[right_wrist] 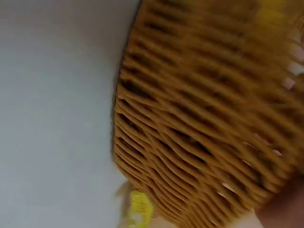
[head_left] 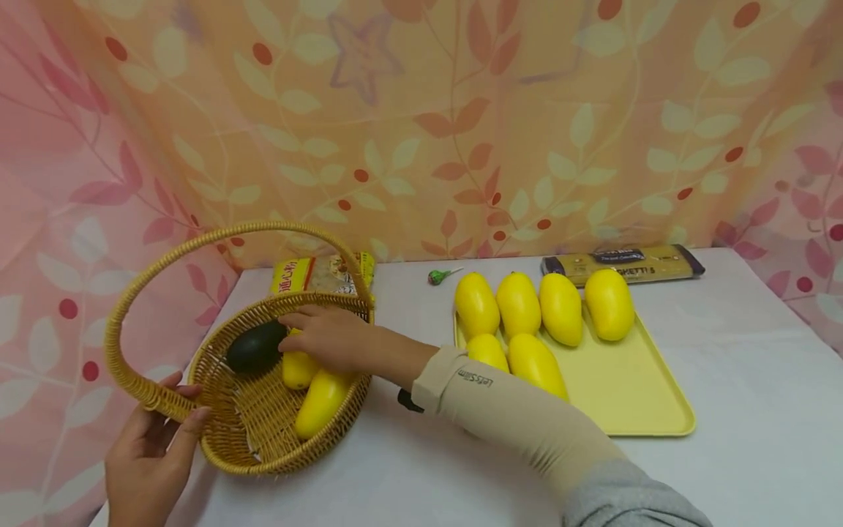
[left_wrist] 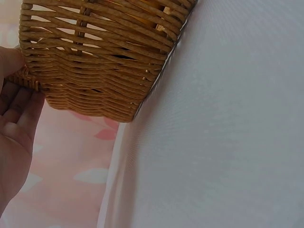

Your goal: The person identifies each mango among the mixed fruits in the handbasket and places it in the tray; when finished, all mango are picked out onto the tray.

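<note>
A wicker basket (head_left: 276, 461) with a tall arched handle stands at the left of the table. My left hand (head_left: 154, 446) grips it at the handle's near base, thumb on the rim. In the left wrist view that hand's fingers (left_wrist: 31, 111) lie against the weave. Inside the basket are a smooth dark green oval fruit (head_left: 255, 347) and two yellow mangoes. My right hand (head_left: 336, 338) reaches over the rim and holds one mango (head_left: 298, 371), partly hidden under its fingers. The other mango (head_left: 323, 404) lies nearer me. The right wrist view shows mainly blurred basket wall (right_wrist: 190, 123).
Several more mangoes (head_left: 609, 304) lie on a yellow tray (head_left: 648, 395) at the right, partly behind my right sleeve. A spaghetti pack (head_left: 626, 265) lies behind the tray. A lollipop (head_left: 437, 277) is at the back middle; a yellow food packet (head_left: 293, 277) sits behind the basket.
</note>
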`<action>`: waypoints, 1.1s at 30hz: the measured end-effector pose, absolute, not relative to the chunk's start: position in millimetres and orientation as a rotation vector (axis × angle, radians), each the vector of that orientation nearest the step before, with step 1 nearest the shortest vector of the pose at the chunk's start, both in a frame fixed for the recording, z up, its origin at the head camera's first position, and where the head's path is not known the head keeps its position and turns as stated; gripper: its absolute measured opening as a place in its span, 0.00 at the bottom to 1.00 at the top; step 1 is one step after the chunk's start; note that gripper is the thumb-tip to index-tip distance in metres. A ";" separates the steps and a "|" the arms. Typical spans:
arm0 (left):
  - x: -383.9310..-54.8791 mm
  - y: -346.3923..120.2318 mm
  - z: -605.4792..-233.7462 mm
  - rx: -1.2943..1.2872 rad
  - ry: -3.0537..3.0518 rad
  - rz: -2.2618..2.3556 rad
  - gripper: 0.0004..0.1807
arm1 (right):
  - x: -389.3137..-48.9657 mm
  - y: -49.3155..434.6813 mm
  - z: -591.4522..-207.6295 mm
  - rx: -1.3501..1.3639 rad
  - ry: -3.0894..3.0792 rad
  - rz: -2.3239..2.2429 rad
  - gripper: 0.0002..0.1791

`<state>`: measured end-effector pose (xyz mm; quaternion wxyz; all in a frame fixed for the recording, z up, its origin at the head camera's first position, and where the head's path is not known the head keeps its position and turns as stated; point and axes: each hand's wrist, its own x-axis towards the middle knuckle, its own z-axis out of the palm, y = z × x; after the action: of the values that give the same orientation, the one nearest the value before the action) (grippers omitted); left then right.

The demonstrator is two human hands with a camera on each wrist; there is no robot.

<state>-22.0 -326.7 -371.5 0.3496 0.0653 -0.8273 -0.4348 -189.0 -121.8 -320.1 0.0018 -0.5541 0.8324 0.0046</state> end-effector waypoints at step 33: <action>-22.0 -326.6 -370.4 0.139 -2.168 -1.105 0.36 | -212.9 -120.5 -340.0 -1.769 2.487 -0.545 0.41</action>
<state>-22.0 -326.6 -370.4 0.3451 0.0537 -0.8348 -0.4255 -212.9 -120.5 -340.0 0.0208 -0.5704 0.8021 -0.1757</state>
